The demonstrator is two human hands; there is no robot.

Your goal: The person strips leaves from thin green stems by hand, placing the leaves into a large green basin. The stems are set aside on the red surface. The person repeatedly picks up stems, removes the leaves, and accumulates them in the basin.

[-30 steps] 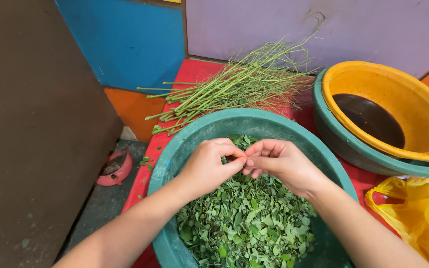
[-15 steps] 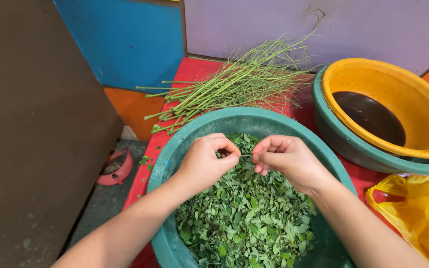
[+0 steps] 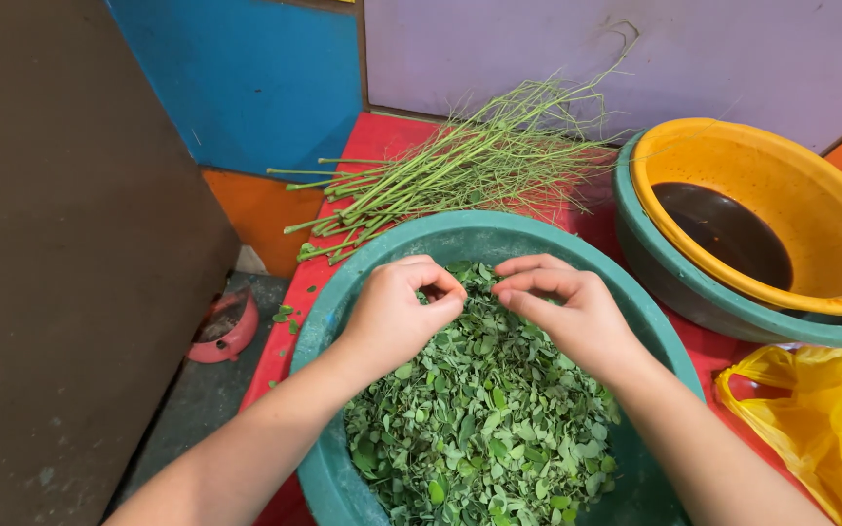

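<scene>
Both hands pinched over leaves.

Two bare forearms reach in from the bottom edge and angle toward each other, meeting near the middle. The left hand is seen from the back, wrist slightly bent, its fingers curled inward with the thumb tucked under so the tips pinch together. The right hand mirrors it, knuckles up, fingers extended and drawn together against the thumb. The two sets of fingertips sit just beside each other, a narrow gap between them.
</scene>
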